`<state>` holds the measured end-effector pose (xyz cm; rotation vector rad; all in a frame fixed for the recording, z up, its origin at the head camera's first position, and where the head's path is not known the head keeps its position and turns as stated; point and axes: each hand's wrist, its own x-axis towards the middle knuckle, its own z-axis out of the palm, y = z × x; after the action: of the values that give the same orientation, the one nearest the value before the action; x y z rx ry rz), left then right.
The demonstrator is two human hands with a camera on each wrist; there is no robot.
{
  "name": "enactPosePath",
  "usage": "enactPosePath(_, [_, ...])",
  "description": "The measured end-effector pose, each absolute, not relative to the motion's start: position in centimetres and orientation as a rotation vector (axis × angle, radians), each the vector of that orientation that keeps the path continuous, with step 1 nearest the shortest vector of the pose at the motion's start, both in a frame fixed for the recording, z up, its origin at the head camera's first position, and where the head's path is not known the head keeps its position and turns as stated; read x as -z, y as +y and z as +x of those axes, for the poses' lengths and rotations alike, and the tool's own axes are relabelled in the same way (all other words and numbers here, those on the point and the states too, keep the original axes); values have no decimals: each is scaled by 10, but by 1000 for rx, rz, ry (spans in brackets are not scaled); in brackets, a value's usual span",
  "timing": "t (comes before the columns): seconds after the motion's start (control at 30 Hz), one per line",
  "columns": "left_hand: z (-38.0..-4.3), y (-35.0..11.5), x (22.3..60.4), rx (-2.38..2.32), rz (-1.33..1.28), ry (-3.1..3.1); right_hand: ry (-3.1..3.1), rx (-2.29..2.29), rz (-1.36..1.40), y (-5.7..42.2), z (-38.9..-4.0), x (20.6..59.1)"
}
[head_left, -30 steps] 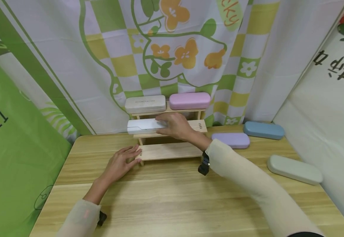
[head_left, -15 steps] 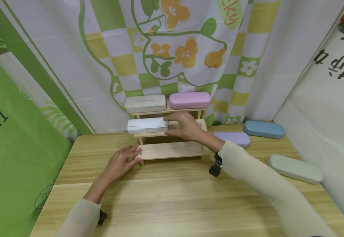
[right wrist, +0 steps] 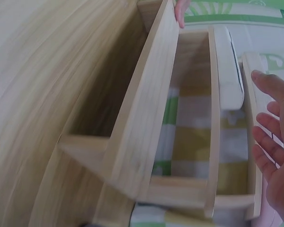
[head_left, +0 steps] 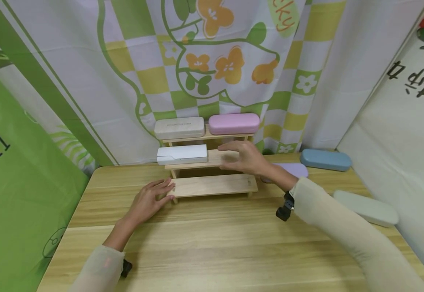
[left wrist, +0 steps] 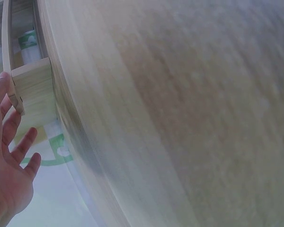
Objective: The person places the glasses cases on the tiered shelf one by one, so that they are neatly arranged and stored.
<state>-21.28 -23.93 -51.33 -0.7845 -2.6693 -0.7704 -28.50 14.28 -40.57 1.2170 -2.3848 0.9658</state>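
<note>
White glasses case [head_left: 182, 154] lies on the 3-tier wooden rack [head_left: 213, 185], middle shelf, left end. Gripping nothing, the loosely spread left hand [head_left: 145, 205] touches the rack's bottom-left end and should steady it lightly; the empty right hand [head_left: 248, 159], fingers parted, should avoid nudging the case.
</note>
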Motion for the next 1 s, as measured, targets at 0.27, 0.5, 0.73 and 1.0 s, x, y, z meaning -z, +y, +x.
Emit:
enactPosePath(0.27, [-214, -240, 516, 763, -789, -2661, -2347, -962, 1225, 175, -286, 416])
enactPosePath(0.5, [-213, -240, 515, 769, -782, -2673, -2359, -984, 1208, 202, -287, 422])
enactPosePath(0.73, [-214, -240, 516, 761, -782, -2667, -2416, -987, 1155, 227, -286, 424])
enactPosePath(1.0, [-213, -240, 515, 767, -778, -2668, -2511, -914, 1112, 254, -283, 426])
